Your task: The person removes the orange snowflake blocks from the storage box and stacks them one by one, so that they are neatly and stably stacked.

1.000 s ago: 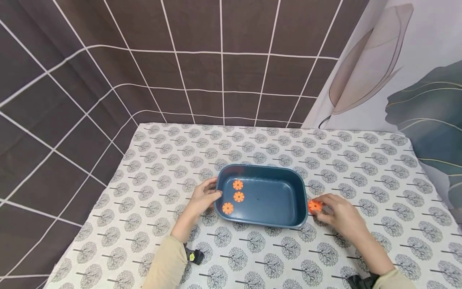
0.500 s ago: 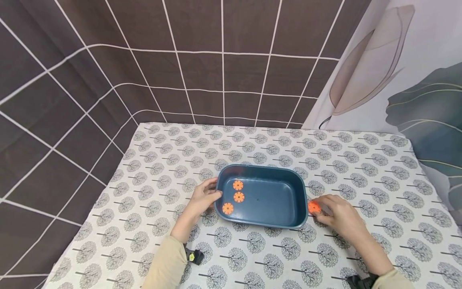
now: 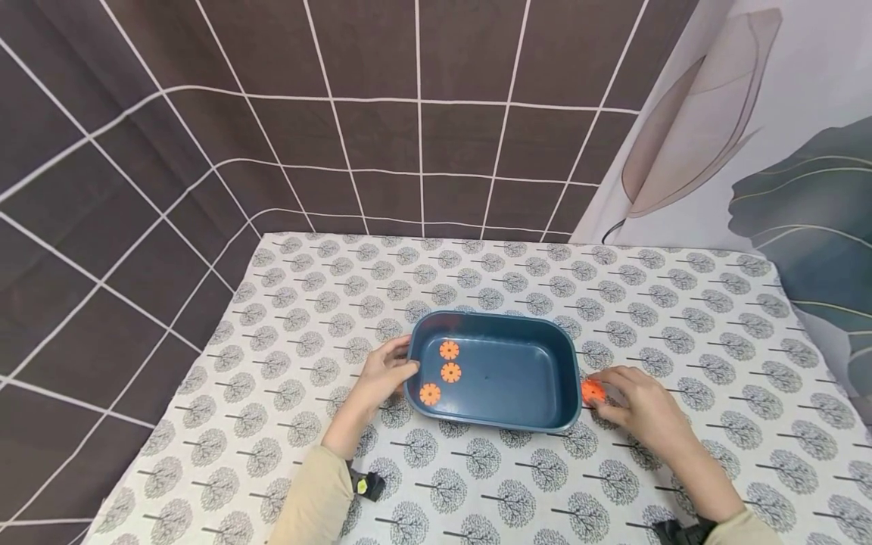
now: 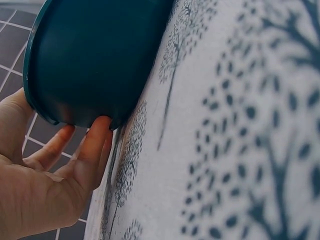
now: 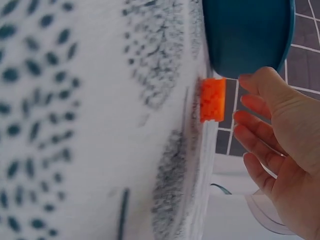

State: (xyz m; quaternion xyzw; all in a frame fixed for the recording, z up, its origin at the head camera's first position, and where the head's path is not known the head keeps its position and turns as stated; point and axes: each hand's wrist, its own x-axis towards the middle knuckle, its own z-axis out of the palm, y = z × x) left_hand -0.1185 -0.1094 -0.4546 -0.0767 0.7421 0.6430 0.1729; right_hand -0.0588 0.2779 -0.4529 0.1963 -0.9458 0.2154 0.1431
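Observation:
A blue plastic tub (image 3: 504, 382) sits on the table with three orange notched discs (image 3: 450, 372) lying flat inside, toward its left end. My left hand (image 3: 383, 372) holds the tub's left end, thumb at the rim and fingertips against the outer wall, as the left wrist view shows. Just outside the tub's right end stands a short stack of orange notched discs (image 5: 212, 100) on the cloth. My right hand (image 3: 640, 405) hovers right over this stack with loosely bent fingers; in the right wrist view a gap shows between its fingertips (image 5: 241, 116) and the stack.
A white cloth with grey tree prints (image 3: 327, 303) covers the table. Behind it hangs a dark curtain with white grid lines (image 3: 375, 136). At the right is a pale leaf-patterned hanging (image 3: 811, 83), and a thin dark cord (image 3: 613, 229) shows near the back edge.
The orange stack's visible top has shifted very slightly left beneath my right fingers. Both hands, the tub and its discs have otherwise stayed in place.

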